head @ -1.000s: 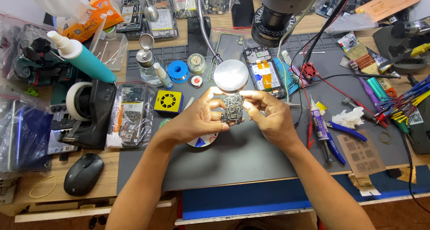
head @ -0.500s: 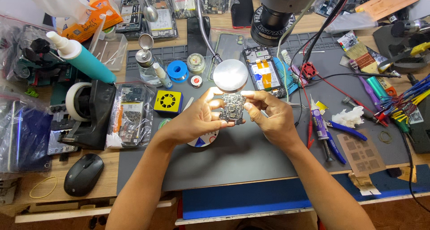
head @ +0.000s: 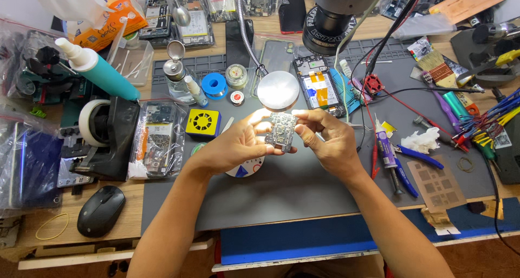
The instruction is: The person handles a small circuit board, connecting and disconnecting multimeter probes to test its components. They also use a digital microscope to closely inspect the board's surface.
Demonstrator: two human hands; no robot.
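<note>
Cluttered with electronics-repair gear, a grey work mat [head: 303, 191] covers the bench under a bright lamp. Just above the mat's middle, the left hand [head: 238, 145] and the right hand [head: 330, 140] each pinch one side of a small bare circuit board [head: 281, 131], held upright between fingertips in the light. Judging by this, the board is out of its phone and under inspection; no tool touches it yet. Behind the hands stand a round silver disc [head: 277, 90] and an opened phone [head: 318, 91]. A yellow square fan [head: 202, 122] sits to the left, blue-handled pliers [head: 414, 156] to the right, and a black mouse [head: 101, 210] lies near the front edge.
</note>
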